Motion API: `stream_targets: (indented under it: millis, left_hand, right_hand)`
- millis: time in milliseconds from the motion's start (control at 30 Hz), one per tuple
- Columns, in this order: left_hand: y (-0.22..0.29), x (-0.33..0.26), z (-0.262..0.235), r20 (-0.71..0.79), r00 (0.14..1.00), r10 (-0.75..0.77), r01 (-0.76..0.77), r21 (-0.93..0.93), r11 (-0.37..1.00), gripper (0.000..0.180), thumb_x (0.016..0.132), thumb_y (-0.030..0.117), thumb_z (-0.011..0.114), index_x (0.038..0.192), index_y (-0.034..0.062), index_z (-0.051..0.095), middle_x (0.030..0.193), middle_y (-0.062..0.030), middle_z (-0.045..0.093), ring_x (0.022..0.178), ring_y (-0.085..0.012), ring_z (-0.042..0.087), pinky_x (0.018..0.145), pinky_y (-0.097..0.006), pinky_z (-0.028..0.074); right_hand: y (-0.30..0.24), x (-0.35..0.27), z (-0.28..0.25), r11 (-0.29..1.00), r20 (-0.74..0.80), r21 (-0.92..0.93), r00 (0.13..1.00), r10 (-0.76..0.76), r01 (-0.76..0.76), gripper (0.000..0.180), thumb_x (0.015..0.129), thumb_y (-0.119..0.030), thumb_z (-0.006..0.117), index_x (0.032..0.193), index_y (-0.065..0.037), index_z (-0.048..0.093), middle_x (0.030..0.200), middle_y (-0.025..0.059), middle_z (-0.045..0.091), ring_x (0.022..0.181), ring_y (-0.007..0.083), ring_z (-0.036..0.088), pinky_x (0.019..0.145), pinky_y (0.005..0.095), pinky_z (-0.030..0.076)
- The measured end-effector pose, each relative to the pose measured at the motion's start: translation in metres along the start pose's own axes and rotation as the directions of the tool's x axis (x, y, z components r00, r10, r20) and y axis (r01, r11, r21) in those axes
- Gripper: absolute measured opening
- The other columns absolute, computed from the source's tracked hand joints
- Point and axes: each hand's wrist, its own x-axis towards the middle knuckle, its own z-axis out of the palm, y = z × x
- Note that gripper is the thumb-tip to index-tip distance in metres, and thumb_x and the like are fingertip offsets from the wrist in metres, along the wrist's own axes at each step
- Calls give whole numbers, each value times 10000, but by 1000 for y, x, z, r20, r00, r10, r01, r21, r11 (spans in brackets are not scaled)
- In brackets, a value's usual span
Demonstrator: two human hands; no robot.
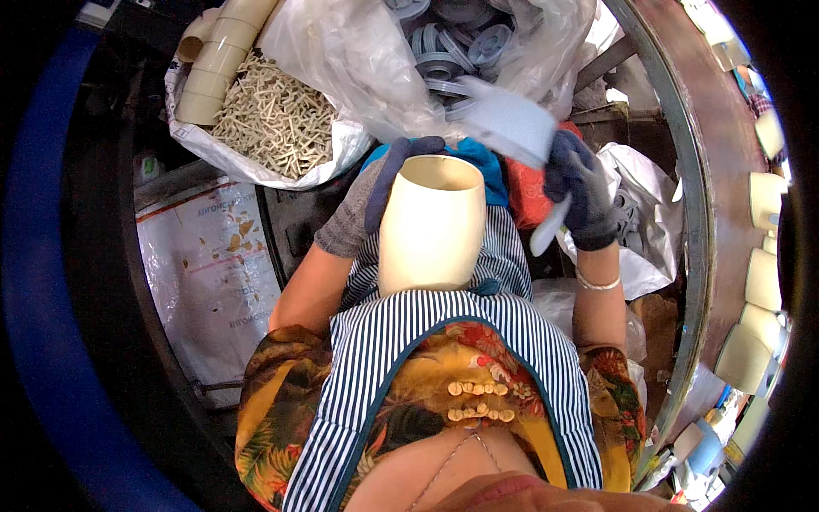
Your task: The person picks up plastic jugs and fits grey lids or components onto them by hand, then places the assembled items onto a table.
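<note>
One cream cup (431, 226) in the left hand (375, 200), fingers wrapped round its rim; long axis approx. upright, mouth facing up, just above the lap. Right hand (580, 192) grips one white piece (512, 119) (blurred). Two sacks beyond both hands: cream clips (273, 119), grey rings (452, 51).

A curved brown table (725, 128) with a metal rim is seen at the right, lined with cream cups (744, 358). A white sack (337, 145) of pale small parts is propped ahead; clear bags (358, 51) are heaped beside it.
</note>
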Motion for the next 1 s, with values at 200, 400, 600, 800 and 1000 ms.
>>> stream_targets:
  millis: [200,400,600,800,1000]
  left_hand:
    - [13,2,-3,-13,983,-182,182,-26,983,523,1027,401,301,1243,-23,519,1136,-157,633,1059,-216,613,928,-338,491]
    - [17,3,-4,-38,977,-211,202,-171,964,694,1028,511,141,1225,-15,549,1062,-149,672,1004,-213,649,892,-323,523]
    - [11,6,-5,-2,971,-239,237,-124,964,728,1019,531,115,1210,-11,563,1022,-144,683,995,-207,657,881,-310,531]
    - [18,5,-11,105,935,-338,353,-308,883,672,1033,491,141,1282,-14,508,1166,-157,633,1091,-212,609,972,-332,467]
    - [16,4,-10,58,965,-256,262,-179,948,707,1024,521,131,1241,-11,544,1113,-144,653,1045,-200,625,945,-316,484]
  right_hand:
    - [1,33,50,972,75,-24,969,233,-232,243,947,-259,580,1069,-57,639,676,-57,494,504,30,404,434,190,296]
    - [6,34,59,976,73,-56,974,215,-211,238,942,-258,587,1051,-54,643,634,-69,471,476,24,382,413,190,269]
    - [13,29,62,983,32,-75,985,168,-165,235,931,-240,603,1057,-47,650,642,-81,499,488,11,387,421,179,273]
    - [21,31,59,990,56,-75,991,122,-118,256,926,-219,603,1096,-31,635,657,-72,522,495,13,397,428,179,291]
    - [23,32,56,994,118,-10,987,109,-109,254,925,-210,601,1090,-20,634,666,-69,531,501,12,401,429,179,297]
